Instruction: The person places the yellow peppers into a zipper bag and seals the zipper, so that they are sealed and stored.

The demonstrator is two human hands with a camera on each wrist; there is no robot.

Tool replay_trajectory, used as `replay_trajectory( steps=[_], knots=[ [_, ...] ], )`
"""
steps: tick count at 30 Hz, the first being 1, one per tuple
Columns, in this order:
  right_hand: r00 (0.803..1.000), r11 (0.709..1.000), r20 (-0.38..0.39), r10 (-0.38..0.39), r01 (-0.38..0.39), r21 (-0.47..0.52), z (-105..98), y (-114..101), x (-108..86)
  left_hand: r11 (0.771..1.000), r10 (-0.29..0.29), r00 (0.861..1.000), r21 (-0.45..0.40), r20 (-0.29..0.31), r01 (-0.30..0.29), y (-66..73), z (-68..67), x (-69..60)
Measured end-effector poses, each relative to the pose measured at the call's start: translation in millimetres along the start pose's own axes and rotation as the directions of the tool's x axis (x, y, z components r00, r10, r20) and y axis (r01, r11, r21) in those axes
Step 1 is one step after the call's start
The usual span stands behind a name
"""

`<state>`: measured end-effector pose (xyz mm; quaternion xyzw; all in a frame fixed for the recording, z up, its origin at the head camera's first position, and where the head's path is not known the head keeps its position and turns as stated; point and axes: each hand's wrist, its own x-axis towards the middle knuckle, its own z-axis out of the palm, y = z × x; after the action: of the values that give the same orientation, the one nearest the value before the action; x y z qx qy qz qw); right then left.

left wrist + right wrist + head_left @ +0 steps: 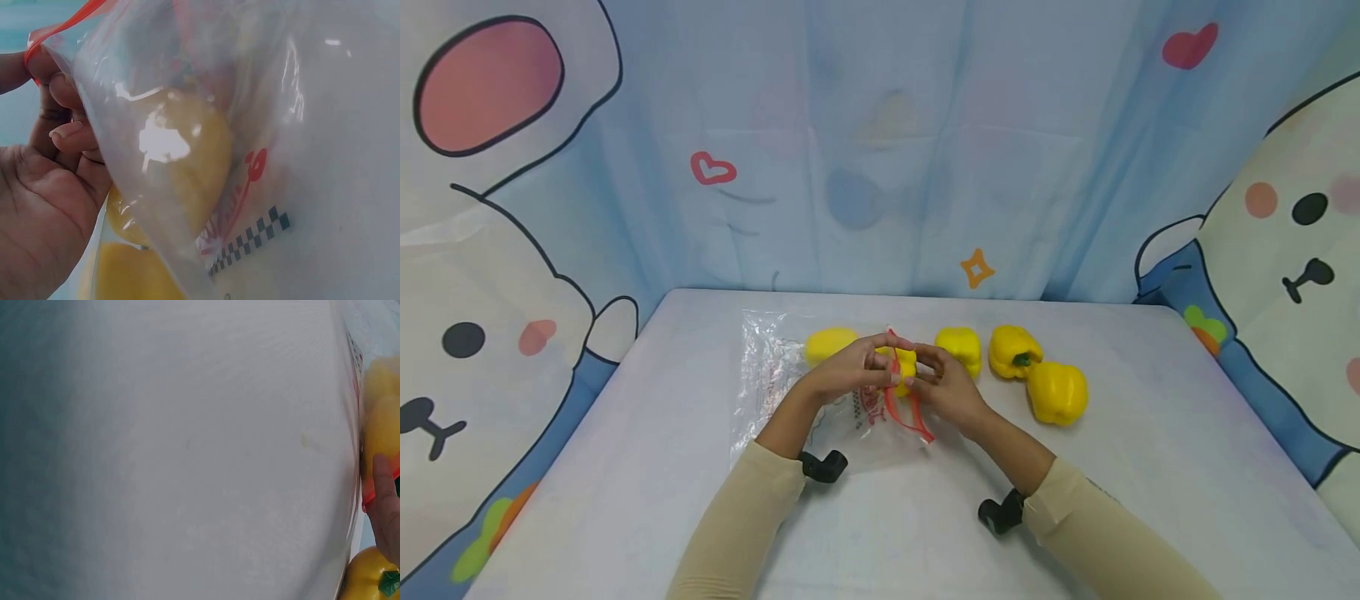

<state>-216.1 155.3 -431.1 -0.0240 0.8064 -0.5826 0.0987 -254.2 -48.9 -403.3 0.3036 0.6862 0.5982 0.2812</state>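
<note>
A clear plastic bag (760, 367) with red edging and printed marks lies around the person's left hand (853, 367). This hand pinches the bag's red edge (69, 24) between thumb and fingers. The right hand (953, 392) has its fingers at the red-edged mouth, seeming to grip the rim; its grip is partly hidden. Between the two hands shows a yellow bell pepper (906, 367). Another yellow pepper (829, 343) is seen through the plastic at the left. In the right wrist view, a finger (382, 484) lies across the red edging, beside a green stem.
To the right of the hands, three yellow bell peppers stand on the white table (647, 467): one close to the right hand (958, 346), a stemmed pepper (1013, 350) and a pepper nearer the front (1057, 393). A patterned blue curtain (880, 167) hangs behind.
</note>
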Motion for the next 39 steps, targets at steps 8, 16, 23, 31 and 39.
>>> replay_trajectory(
  steps=[8, 16, 23, 31, 39],
  knots=[
    [0.999, 0.995, 0.0, 0.053, -0.052, 0.088, -3.1, 4.2, 2.1, 1.0, 0.015, 1.0, 0.023, 0.004, -0.016, -2.0, -3.5, -1.0],
    [0.998, 0.991, 0.008, 0.059, -0.06, 0.117, -3.2, 3.2, -0.4, 1.0, 0.012, 1.0, 0.018, 0.013, -0.012, -2.6, -3.7, -0.6],
    [0.999, 0.999, -0.008, 0.033, -0.033, 0.012, 1.0, 1.3, 1.2, 1.0, 0.017, 0.999, -0.004, 0.034, -0.017, -3.5, -4.3, -1.2],
    [1.0, 0.997, -0.011, 0.029, -0.029, -0.071, 5.2, -2.6, 2.0, 1.0, 0.027, 0.998, 0.001, 0.052, -0.028, -4.9, -5.5, -1.5],
    [1.0, 0.993, -0.005, 0.012, -0.012, -0.118, 5.5, -3.3, 1.7, 0.999, 0.032, 0.997, -0.004, 0.064, -0.032, -5.5, -6.8, -0.3]
  ],
)
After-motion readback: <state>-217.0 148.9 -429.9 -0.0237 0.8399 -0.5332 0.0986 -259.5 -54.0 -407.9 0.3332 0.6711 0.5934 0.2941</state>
